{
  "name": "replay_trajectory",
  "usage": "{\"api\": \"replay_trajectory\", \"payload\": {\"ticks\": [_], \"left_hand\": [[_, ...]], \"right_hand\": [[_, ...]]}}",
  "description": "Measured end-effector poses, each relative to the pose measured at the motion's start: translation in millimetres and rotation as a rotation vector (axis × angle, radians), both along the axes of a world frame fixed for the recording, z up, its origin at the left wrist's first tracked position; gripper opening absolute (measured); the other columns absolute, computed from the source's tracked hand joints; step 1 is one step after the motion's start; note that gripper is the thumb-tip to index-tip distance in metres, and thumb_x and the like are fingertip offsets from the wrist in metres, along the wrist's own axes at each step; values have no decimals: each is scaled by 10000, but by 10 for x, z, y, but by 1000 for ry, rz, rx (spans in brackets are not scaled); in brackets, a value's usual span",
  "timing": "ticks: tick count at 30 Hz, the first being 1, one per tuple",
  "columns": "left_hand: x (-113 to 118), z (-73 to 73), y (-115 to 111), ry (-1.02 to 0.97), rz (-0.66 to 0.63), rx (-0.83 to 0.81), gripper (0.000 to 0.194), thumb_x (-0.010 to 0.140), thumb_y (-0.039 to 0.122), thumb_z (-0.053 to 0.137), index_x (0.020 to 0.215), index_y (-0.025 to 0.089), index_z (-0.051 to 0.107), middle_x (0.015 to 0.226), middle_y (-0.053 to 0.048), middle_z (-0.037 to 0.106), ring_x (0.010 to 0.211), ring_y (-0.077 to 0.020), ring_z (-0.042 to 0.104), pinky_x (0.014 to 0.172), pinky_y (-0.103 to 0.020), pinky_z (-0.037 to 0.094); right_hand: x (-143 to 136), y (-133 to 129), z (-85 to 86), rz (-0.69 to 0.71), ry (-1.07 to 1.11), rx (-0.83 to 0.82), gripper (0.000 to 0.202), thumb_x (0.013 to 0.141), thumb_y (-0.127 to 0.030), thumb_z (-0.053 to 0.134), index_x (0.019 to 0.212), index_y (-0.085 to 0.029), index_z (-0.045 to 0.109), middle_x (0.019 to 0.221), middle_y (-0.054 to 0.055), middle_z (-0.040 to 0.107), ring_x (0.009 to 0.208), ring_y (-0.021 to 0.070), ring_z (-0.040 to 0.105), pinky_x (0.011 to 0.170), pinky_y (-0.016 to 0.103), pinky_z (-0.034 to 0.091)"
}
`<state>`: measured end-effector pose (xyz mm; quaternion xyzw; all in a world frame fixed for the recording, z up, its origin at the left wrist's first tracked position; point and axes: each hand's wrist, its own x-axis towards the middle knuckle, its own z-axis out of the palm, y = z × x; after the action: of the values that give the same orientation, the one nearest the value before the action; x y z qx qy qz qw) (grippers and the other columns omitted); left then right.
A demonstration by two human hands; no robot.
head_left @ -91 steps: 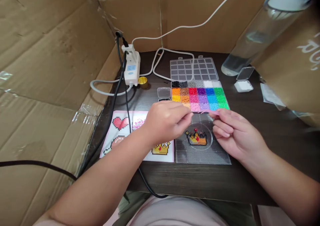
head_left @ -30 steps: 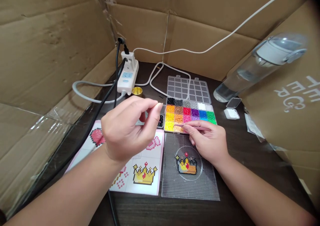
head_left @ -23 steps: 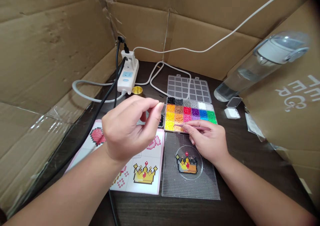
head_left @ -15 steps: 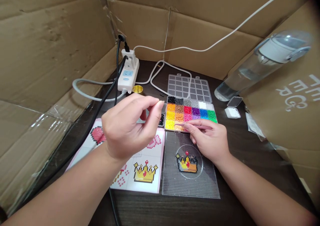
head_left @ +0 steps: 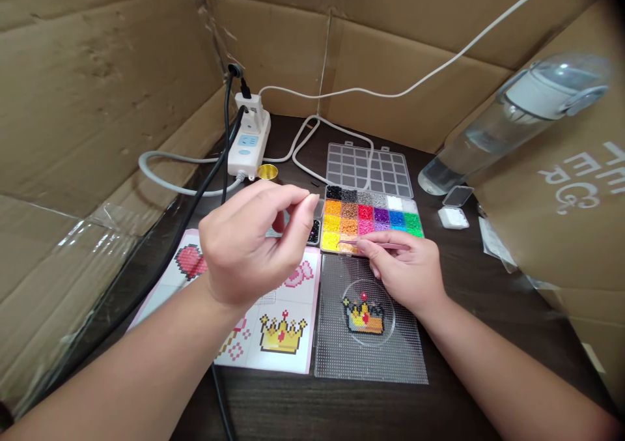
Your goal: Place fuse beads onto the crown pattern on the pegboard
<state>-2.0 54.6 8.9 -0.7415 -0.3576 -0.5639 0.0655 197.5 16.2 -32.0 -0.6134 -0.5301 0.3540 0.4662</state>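
Observation:
My left hand (head_left: 258, 242) is raised over the pattern sheet (head_left: 280, 356), thumb and index fingertip pinched; anything between them is too small to make out. Pink tweezers (head_left: 385, 245) are held in my right hand (head_left: 407, 268), their tip over the yellow and light orange compartments of the bead box (head_left: 374, 221). Below, the clear pegboard (head_left: 371, 366) carries a bead crown (head_left: 364, 317) with yellow, orange, red and black beads. A printed crown (head_left: 282, 333) shows on the sheet.
A power strip (head_left: 249, 144) with cables stands at the back left, near a small gold dish (head_left: 267, 172). The clear box lid (head_left: 368, 167) lies behind the beads. A water bottle (head_left: 512, 122) and a small white box (head_left: 453, 217) are on the right.
The tweezer tip has shifted slightly left, toward the yellow beads. My left hand keeps its pinch, and the whole view has shifted slightly.

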Motion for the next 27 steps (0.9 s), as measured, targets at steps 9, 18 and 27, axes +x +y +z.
{"api": "replay_trajectory", "payload": {"ticks": [9,18,27], "left_hand": [[6,5,-1,-10,0,5,119,749,117,674,811,209,630,626,28,598,529,-84,493,496,-255,402],[2,3,-2,-14,-7,5,114,742,97,675,801,186,633,618,24,587,534,-76,485,499,-248,393],[5,-11,28,-16,-30,39,125,728,94,684,802,181,636,604,34,573,521,-68,472,486,-240,386]], "right_hand": [[11,-10,8,-2,37,-32,144,746,-308,729,792,-174,755,491,3,618,376,83,463,371,224,399],[-1,0,-5,4,27,-10,137,744,-286,725,782,-158,753,574,41,688,382,70,478,365,204,409],[0,21,-19,23,9,66,94,741,-257,720,760,-172,755,529,9,651,378,71,477,346,196,386]]}}
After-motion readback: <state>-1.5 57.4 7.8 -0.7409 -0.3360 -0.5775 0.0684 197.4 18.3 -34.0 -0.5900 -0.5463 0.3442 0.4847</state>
